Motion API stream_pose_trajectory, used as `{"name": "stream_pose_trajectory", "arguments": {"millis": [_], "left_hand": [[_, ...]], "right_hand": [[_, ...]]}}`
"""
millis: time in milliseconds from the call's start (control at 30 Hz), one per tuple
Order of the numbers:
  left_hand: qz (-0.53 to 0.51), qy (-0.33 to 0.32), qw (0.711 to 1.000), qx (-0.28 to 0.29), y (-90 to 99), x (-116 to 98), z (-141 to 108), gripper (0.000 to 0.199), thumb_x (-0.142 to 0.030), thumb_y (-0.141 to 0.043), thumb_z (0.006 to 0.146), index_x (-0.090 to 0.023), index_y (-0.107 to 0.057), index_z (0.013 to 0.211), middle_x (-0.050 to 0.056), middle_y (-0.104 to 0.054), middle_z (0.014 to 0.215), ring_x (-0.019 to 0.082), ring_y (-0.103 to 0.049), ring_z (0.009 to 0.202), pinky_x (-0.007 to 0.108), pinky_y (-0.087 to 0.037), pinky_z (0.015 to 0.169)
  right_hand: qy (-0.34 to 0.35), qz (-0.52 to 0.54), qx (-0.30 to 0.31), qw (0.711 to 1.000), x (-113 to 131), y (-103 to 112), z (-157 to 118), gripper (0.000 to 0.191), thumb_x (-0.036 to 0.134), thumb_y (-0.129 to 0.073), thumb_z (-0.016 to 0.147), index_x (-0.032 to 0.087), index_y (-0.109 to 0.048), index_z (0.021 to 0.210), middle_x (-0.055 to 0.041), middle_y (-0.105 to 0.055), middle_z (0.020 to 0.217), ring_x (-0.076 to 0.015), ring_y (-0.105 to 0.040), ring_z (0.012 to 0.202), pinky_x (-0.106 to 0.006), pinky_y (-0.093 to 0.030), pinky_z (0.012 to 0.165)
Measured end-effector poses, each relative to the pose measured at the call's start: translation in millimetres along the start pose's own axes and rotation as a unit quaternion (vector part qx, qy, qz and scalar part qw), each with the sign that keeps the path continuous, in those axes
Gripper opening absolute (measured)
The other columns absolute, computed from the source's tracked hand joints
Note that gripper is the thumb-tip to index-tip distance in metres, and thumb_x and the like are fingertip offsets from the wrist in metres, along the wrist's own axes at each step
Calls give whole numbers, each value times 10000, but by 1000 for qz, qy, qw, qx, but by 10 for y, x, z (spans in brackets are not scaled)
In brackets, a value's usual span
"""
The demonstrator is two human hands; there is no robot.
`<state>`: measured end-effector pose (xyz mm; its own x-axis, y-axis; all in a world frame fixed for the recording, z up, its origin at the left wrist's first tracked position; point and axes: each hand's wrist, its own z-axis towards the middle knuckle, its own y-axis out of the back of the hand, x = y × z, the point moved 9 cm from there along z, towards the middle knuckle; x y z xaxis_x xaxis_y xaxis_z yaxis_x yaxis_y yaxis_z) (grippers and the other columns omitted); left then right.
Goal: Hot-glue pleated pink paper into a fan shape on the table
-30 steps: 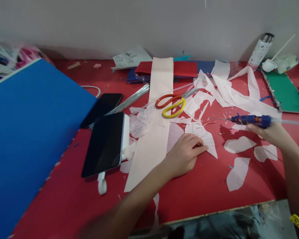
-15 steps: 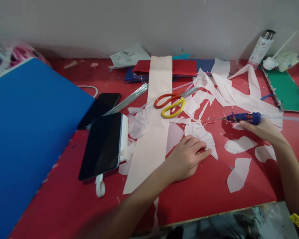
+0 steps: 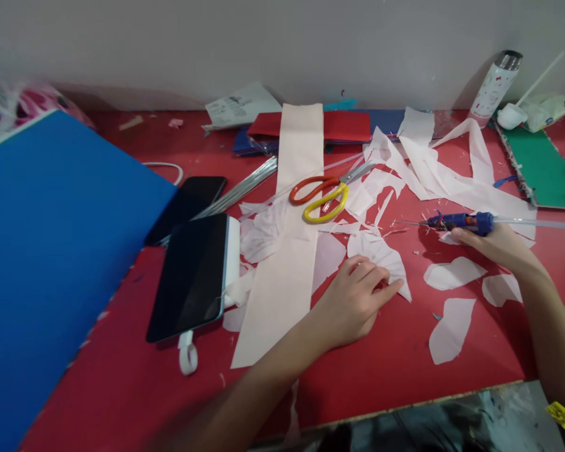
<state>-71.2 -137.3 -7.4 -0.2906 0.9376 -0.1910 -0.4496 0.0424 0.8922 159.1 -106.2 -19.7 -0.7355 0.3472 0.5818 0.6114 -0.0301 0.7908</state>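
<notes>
My right hand (image 3: 506, 245) is wrapped round a blue hot glue gun (image 3: 459, 221), its tip pointing left and a long clear glue stick (image 3: 537, 221) coming out of its back. My left hand (image 3: 355, 301) lies with curled fingers on the lower edge of a pleated, pale pink paper piece (image 3: 379, 251), pressing or pinching it; the fingertips are partly hidden. To the right lie loose petal-shaped paper pieces (image 3: 452, 274). Scissors (image 3: 327, 191) with one red and one yellow handle rest behind my left hand, across a long cream paper strip (image 3: 287, 282).
On the left are a large blue board (image 3: 66, 251), a tablet (image 3: 191, 276) and a dark phone (image 3: 193, 198). Silver wires (image 3: 240, 185) lie behind them. At the back right stand a white flask (image 3: 494, 91) and a green board (image 3: 548, 166). Paper offcuts (image 3: 433, 172) cover the back.
Both hands stay almost where they were, with the glue gun still in my right hand. The fingers of my left hand shift very slightly on the paper piece. The view moves slightly.
</notes>
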Motion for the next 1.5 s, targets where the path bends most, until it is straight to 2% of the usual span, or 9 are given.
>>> {"name": "stream_pose_trajectory", "arguments": {"millis": [300,467,533,633,767,1000,1167,1333,1500], "left_hand": [[5,-7,999,48,-88,-75,7,425,-30,-436,736,-191,-614,1087,70,-596,930,206,-464,881,419,-355,921],[18,-5,999,27,-5,-38,18,408,-44,-444,745,-209,-618,1075,59,-614,916,200,-485,861,414,-362,904],[58,41,997,-14,110,140,-1,346,-72,-453,779,-197,-628,1050,66,-619,887,206,-494,836,411,-382,852],[144,188,969,-67,291,569,-111,222,-122,-475,823,-174,-649,951,70,-620,832,221,-505,803,394,-392,751],[160,285,944,-36,255,875,-208,169,-263,-509,855,-179,-651,893,65,-628,838,243,-521,830,376,-384,692],[81,334,939,-23,119,924,-176,157,-291,-506,851,-177,-612,833,50,-631,871,231,-512,834,358,-380,702],[12,389,921,-8,52,1028,-174,178,-333,-519,838,-187,-585,761,29,-619,801,221,-509,820,351,-362,719],[-29,400,916,-7,41,1019,-124,261,-265,-483,814,-187,-391,583,-9,-470,627,167,-436,695,308,-328,664],[-193,426,883,-47,9,1001,-169,276,-315,-448,830,-200,-312,619,-45,-348,606,121,-395,609,249,-318,576]], "right_hand": [[24,-14,-6,1000,28,10,7,467,607,-557,730,197,-720,882,-55,-721,805,-251,-652,767,-299,-457,590],[10,-4,7,1000,-30,-13,14,473,602,-563,729,213,-731,940,-54,-725,842,-259,-650,806,-303,-460,602],[4,-2,13,1000,-41,-20,9,476,603,-564,729,223,-732,960,-50,-726,863,-260,-649,821,-302,-458,611],[6,-7,8,1000,-25,-7,-4,493,604,-557,732,207,-728,969,-56,-725,865,-252,-647,798,-298,-452,603],[-3,-24,-5,1000,-8,23,-23,495,618,-556,724,201,-724,932,-57,-717,799,-235,-643,713,-284,-433,544],[18,-35,-13,999,57,35,-16,447,614,-561,716,205,-712,816,-41,-680,687,-223,-617,650,-283,-411,504],[35,-31,-11,999,71,19,-3,433,614,-561,721,212,-701,799,-39,-676,676,-210,-607,620,-277,-401,490],[20,-38,-12,999,48,22,-9,445,635,-557,711,209,-681,734,-37,-666,657,-209,-606,622,-280,-404,499],[-3,-31,-7,999,-18,19,-10,479,648,-545,712,209,-701,823,-51,-696,734,-235,-632,676,-289,-419,520]]}}
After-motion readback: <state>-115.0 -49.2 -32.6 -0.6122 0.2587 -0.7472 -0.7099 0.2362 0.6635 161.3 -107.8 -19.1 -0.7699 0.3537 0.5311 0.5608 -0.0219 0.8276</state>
